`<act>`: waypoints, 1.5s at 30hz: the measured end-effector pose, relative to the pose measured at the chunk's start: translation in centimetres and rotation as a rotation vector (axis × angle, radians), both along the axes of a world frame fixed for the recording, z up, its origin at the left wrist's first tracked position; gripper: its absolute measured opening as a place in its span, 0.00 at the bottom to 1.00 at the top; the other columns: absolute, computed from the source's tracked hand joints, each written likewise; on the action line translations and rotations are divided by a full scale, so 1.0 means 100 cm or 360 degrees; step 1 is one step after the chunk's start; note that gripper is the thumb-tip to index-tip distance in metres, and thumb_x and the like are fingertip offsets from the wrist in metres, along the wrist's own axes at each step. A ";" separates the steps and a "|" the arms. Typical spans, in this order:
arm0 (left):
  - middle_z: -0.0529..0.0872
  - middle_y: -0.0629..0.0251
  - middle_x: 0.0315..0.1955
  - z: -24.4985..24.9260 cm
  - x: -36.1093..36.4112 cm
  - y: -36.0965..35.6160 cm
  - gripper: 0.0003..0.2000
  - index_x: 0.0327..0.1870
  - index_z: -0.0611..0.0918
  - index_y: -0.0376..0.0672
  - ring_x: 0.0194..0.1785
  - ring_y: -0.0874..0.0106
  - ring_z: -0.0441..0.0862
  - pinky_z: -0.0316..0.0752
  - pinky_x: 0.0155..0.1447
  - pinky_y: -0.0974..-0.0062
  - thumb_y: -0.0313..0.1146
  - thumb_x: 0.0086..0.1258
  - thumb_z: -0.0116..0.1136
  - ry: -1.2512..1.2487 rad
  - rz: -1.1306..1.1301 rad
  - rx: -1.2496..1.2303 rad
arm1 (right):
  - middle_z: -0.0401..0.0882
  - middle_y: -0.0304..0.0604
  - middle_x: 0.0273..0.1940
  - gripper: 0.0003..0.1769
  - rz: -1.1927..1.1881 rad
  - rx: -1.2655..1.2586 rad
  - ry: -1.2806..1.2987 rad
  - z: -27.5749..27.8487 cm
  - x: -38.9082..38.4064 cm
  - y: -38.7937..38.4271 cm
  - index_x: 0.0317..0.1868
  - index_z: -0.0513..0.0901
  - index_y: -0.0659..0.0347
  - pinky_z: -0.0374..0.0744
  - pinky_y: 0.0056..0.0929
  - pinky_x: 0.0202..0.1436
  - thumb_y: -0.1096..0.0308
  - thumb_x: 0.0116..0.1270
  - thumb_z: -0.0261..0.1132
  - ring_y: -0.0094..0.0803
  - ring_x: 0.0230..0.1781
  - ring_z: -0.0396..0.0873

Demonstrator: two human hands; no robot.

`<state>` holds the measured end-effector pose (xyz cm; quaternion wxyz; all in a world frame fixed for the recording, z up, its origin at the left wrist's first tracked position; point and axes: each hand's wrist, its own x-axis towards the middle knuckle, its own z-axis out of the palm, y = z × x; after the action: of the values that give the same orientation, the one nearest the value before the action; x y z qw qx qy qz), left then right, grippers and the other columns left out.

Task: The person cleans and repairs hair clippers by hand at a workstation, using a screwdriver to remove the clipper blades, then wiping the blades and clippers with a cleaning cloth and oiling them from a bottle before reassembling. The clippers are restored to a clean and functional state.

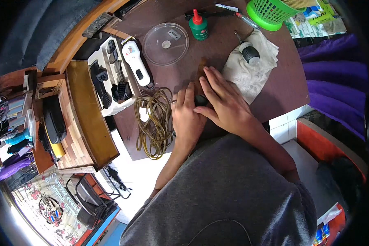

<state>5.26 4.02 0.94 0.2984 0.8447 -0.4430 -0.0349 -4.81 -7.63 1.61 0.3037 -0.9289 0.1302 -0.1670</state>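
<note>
My left hand [187, 121] lies at the near part of the table, its fingers curved against a small dark piece [201, 101] that is mostly hidden between the hands. Beside it, my right hand [227, 104] has its fingers stretched forward and its thumb reaching towards my left hand. A flat brown strip [201, 76] sticks out ahead of both hands, close to the right fingertips. What the hands press on underneath cannot be made out. Left of my left hand is a coiled brown cord [153, 123] with a white plug.
A white hair clipper [136, 63] lies by a tray of clipper guards [110, 76]. Further back are a clear round lid [148, 51] bearing a coin and a metal blade, a green bottle [199, 30], and a green basket [266, 16]. A black-and-silver tool [249, 53] rests on a white cloth [250, 80].
</note>
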 end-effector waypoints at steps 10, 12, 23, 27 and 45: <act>0.77 0.43 0.55 -0.004 -0.001 0.004 0.32 0.65 0.72 0.32 0.55 0.44 0.75 0.72 0.59 0.55 0.31 0.58 0.69 0.0233 0.0083 -0.0081 | 0.60 0.62 0.75 0.41 0.0066 -0.0143 0.0113 0.011 -0.003 0.010 0.72 0.67 0.73 0.64 0.51 0.75 0.48 0.72 0.63 0.53 0.77 0.60; 0.76 0.42 0.57 -0.006 -0.003 0.008 0.33 0.66 0.72 0.30 0.59 0.44 0.74 0.70 0.62 0.55 0.30 0.57 0.69 0.0047 0.0017 -0.0078 | 0.61 0.61 0.75 0.40 0.0022 -0.0155 0.0083 0.008 0.009 0.007 0.71 0.68 0.73 0.65 0.50 0.74 0.48 0.72 0.63 0.52 0.77 0.60; 0.74 0.43 0.62 -0.003 -0.002 0.009 0.34 0.69 0.70 0.30 0.63 0.45 0.73 0.71 0.66 0.55 0.31 0.60 0.68 0.0458 0.0162 -0.0207 | 0.74 0.61 0.66 0.38 -0.0032 -0.0362 0.0021 0.019 0.014 0.012 0.60 0.79 0.75 0.65 0.51 0.71 0.42 0.73 0.58 0.49 0.72 0.68; 0.72 0.42 0.64 -0.001 -0.006 0.011 0.36 0.71 0.68 0.30 0.65 0.46 0.72 0.70 0.68 0.55 0.29 0.60 0.67 0.0281 0.0103 -0.0284 | 0.76 0.62 0.64 0.37 -0.0044 -0.0298 -0.0040 0.005 0.033 0.003 0.59 0.80 0.76 0.63 0.50 0.73 0.43 0.75 0.56 0.50 0.71 0.69; 0.71 0.42 0.67 0.001 -0.013 0.011 0.29 0.70 0.70 0.32 0.71 0.45 0.68 0.64 0.73 0.54 0.35 0.70 0.59 0.0606 0.0209 -0.0428 | 0.79 0.67 0.59 0.38 -0.0065 -0.0498 0.0161 0.033 0.040 0.022 0.58 0.80 0.77 0.62 0.48 0.75 0.42 0.74 0.56 0.52 0.66 0.74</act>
<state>3.99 5.07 1.07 0.4879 0.8025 -0.3236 -0.1148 -0.82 -5.43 4.87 0.1448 -0.9693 0.1366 -0.1444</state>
